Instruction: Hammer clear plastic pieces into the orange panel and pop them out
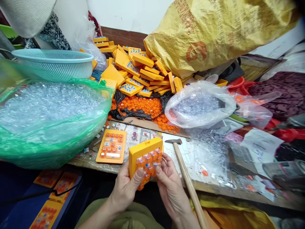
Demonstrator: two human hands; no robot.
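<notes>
**Orange button panel in both hands, with a heap of barer ones behind**

The yellow-orange button panel (145, 159) is held up off the surface (90, 160), just over its front edge. The left grip (124, 183) is closed around its left side, thumb pressed on the face; the right grip (170, 184) clasps the opposite edge, thumb on the face and fingers behind.

Judging by how things lie, this panel is well along: its visible face carries many orange buttons. The thumbs hide part of it, so I cannot tell whether every place is filled. A similar flat panel (111, 146) lies on the surface with its buttons in rows, and more filled panels (46, 213) rest at lower left. Much seems left: in the panel heap (139, 71), the faces that show bear small blue bits but no orange buttons. Plenty of loose orange pieces (140, 106) and a green bag (54, 143) full of clear plastic pieces remain.

The held panel is thick and boxy, with a smooth plain rim. It is tilted, its face turned partly right. The buttons are rounded, glossy and look clear-topped, with blue showing among them. A hammer (188, 176) lies just right of the hands.
</notes>
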